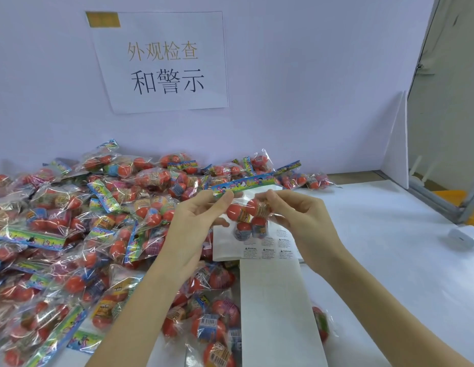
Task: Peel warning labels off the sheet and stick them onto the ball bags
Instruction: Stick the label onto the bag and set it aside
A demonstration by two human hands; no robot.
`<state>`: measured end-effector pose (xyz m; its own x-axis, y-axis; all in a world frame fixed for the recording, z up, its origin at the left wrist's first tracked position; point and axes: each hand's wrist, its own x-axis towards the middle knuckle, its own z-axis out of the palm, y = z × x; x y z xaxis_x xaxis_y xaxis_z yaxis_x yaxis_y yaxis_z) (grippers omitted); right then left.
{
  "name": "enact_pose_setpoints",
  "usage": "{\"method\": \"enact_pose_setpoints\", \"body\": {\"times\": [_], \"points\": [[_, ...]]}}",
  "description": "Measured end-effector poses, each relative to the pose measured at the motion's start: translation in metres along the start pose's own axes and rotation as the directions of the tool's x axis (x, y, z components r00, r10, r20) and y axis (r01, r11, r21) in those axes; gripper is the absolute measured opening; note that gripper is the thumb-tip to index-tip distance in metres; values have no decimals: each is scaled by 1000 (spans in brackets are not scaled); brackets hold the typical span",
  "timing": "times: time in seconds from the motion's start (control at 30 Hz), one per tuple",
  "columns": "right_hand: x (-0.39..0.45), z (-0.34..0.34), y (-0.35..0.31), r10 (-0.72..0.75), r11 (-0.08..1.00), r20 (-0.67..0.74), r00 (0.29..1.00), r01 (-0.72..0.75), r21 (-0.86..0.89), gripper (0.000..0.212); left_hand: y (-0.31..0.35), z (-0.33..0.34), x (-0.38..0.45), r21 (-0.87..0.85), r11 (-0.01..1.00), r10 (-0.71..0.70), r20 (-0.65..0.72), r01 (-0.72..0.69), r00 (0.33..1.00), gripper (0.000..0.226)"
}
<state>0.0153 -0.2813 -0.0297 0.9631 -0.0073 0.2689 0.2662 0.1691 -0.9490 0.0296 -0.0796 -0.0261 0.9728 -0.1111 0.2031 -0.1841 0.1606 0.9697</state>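
Evidently mid-cycle: the fingers (225, 198) of the left hand (196, 226) were pinched on the upper edge of one ball bag (247, 215), just below its printed header, while the fingertips of the right hand (296, 218) were closed together against the clear film near the same edge, apparently pressing or smoothing something there; whether a label lay under them could not be told. The bag hung upright between both hands, raised above the label sheet (267, 247). Both forearms rose from the lower frame and converged on the bag, wrists slightly bent back. On the sheet, a few rows of warning labels were left at its near end, and the rest of the backing looked bare, so part of it seemed used. A large pile (71, 221) of bags covered the left of the desk (389, 247); which of them carried labels could not be judged, so much work probably remained.
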Motion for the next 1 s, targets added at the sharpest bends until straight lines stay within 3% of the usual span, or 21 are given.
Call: {"method": "enact_pose_setpoints", "body": {"times": [0.07, 0.13, 0.2, 0.3, 0.37, 0.4, 0.43, 0.5, 0.6, 0.67, 0.73, 0.8, 0.87, 1.0], "points": [[-1, 4, 0, -34, 999, -74, 997, 36, 23, 18, -2, 3, -1, 62, 997, 47, -93, -41, 995, 29], [-1, 3, 1, -157, 987, -199, 967, 149, -51, 11, -5, 2, 1, 205, 970, 166, -178, -128, 970, 34], [-1, 0, 3, -357, 924, -237, 904, 304, -233, 14, -3, 3, 3, 90, 992, 96, -82, -88, 992, 50], [-5, 4, 7, -565, 735, -23, 825, 490, -469, 18, 2, 4, 4, -235, 948, -167, 206, 214, 964, 83], [-9, 8, 12, -588, 598, 202, 783, 590, -543, 14, -1, 2, 4, -263, 932, -182, 254, 249, 950, 78], [-11, 11, 14, -550, 604, 267, 791, 598, -527, 15, -3, 1, 5, -219, 953, -164, 211, 211, 963, 67], [-12, 13, 14, -492, 676, 272, 827, 560, -479, 22, -4, -1, 5, -153, 976, -135, 144, 156, 980, 52], [-14, 16, 11, -406, 833, 151, 902, 432, -345, 31, -6, -6, 6, -84, 991, -103, 32, 105, 994, 26], [-8, 11, 7, -392, 879, -112, 913, 336, -339, 15, -2, -7, 5, -141, 982, -129, -2, 128, 992, 14], [-2, 2, 3, -279, 924, -190, 941, 209, -321, 9, 0, -5, 5, -158, 979, -132, 5, 131, 991, 15], [4, -9, -1, -46, 976, -158, 986, 11, -218, 27, 1, -4, 5, -176, 974, -143, 0, 141, 990, 15], [8, -17, -4, 148, 982, -13, 989, -148, -116, 39, 1, -3, 5, -164, 975, -149, 7, 148, 989, 18], [7, -19, -5, 212, 977, 74, 974, -211, -29, 35, 2, -3, 4, -134, 982, -136, 8, 136, 991, 16], [7, -18, -3, 183, 983, 0, 983, -183, 34, 22, 2, -6, 2, 108, 994, -14, -88, 23, 996, 15]]}}
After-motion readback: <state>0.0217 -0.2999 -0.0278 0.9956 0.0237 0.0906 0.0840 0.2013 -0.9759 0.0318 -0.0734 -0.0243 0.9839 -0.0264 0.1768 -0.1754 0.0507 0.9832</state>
